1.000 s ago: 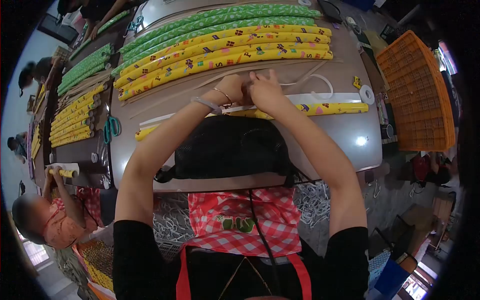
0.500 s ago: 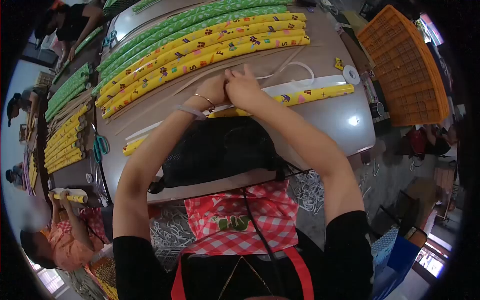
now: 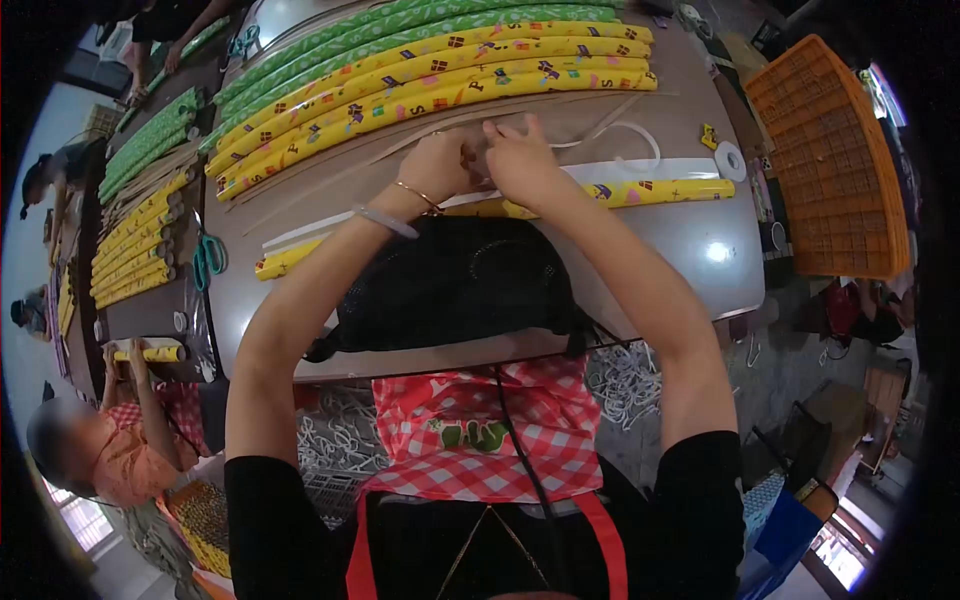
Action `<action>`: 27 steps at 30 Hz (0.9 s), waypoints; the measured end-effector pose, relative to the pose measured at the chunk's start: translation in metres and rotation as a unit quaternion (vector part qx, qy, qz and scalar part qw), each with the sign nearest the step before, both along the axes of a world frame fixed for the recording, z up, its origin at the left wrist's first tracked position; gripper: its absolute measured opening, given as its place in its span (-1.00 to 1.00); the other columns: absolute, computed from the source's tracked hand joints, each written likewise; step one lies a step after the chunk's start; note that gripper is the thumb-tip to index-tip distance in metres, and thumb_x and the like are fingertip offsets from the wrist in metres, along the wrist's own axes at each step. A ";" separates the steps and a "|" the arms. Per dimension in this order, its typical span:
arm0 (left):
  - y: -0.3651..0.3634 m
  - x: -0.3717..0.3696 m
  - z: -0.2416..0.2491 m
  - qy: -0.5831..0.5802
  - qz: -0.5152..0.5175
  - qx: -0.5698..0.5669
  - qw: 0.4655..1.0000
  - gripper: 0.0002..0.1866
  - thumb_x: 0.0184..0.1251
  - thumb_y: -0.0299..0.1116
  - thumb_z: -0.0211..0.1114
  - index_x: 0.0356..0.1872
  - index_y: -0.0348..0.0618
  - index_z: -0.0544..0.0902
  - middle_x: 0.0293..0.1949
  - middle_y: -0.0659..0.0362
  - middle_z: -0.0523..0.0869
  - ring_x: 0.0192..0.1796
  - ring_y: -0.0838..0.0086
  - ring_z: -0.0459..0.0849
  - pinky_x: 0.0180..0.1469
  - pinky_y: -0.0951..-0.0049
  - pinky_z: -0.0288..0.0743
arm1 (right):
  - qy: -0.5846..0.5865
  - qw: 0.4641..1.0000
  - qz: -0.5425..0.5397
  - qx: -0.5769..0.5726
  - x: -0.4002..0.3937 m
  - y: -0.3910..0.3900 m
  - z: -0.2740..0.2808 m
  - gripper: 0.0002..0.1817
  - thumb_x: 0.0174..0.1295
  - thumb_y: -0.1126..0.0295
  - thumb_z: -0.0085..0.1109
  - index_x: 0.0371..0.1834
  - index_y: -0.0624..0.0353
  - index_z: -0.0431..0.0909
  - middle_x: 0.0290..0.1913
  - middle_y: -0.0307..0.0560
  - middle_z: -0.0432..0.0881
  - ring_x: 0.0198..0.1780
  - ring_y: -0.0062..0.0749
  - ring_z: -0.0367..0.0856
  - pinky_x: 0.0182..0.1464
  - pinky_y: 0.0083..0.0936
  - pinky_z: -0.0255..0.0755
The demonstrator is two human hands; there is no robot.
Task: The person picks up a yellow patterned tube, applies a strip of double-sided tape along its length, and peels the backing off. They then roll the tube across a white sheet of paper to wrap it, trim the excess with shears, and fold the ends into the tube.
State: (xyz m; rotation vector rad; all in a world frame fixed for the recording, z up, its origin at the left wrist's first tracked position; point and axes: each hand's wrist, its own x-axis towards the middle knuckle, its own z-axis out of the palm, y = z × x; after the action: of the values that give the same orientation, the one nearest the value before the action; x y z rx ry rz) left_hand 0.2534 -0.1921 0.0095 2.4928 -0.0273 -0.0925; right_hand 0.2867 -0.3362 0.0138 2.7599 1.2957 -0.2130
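My left hand (image 3: 440, 168) is closed above a yellow printed roll of wrapping paper (image 3: 670, 191), its fingers curled toward the right hand. Beside it my right hand (image 3: 525, 172) has its thumb and fingers bent together, with one finger raised. Whatever the fingers hold is too small or hidden to name. A narrow gap lies between the hands. The roll stretches left and right beneath them, partly covered by my arms and a black bag-like object (image 3: 460, 290). A white strip (image 3: 655, 148) curls out on the table to the right of my right hand.
Yellow rolls (image 3: 440, 95) and green rolls (image 3: 330, 62) lie along the table's far side. Teal scissors (image 3: 208, 262) and a tape roll (image 3: 729, 161) lie at opposite sides. An orange crate (image 3: 830, 160) stands at right. A co-worker (image 3: 140, 440) handles a roll at left.
My hands have drawn slightly apart from being together. The view has shifted, so the table's things appear farther right.
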 end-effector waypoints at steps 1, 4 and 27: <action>-0.002 0.001 -0.001 0.004 -0.028 0.017 0.999 -0.72 -0.14 -0.29 0.41 -0.42 -0.25 0.60 -0.42 -0.07 0.65 -0.28 0.07 0.63 -0.21 0.23 0.49 | -0.008 1.000 0.001 0.002 0.001 -0.001 -0.002 -0.80 0.03 0.39 0.08 -0.32 0.15 0.66 0.29 0.00 0.31 0.25 -0.30 0.31 0.28 0.14 0.00; -0.005 0.002 0.003 0.011 -0.076 0.006 0.997 -0.65 -0.11 -0.26 0.42 -0.32 -0.28 0.60 -0.38 -0.14 0.64 -0.25 -0.03 0.60 -0.19 0.17 0.47 | -0.015 1.000 0.006 0.000 0.002 -0.001 -0.004 -0.80 0.05 0.40 0.05 -0.32 0.16 0.64 0.27 0.01 0.32 0.25 -0.29 0.31 0.27 0.15 0.00; -0.021 0.025 0.001 0.188 0.024 0.151 0.970 -0.38 -0.17 -0.08 0.45 -0.02 -0.13 0.54 -0.02 0.05 0.63 0.07 0.19 0.58 0.07 0.23 0.44 | 0.069 0.995 0.041 -0.058 0.020 -0.015 0.007 -0.75 0.17 0.27 -0.03 -0.35 0.12 0.63 0.40 0.00 0.12 0.33 -0.30 0.20 0.24 0.18 -0.05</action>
State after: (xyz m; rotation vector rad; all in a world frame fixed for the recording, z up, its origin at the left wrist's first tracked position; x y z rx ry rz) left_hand 0.2780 -0.2135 0.0105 2.7323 0.2201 -0.5875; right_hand 0.3064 -0.3516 0.0207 2.6292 1.3770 -0.4644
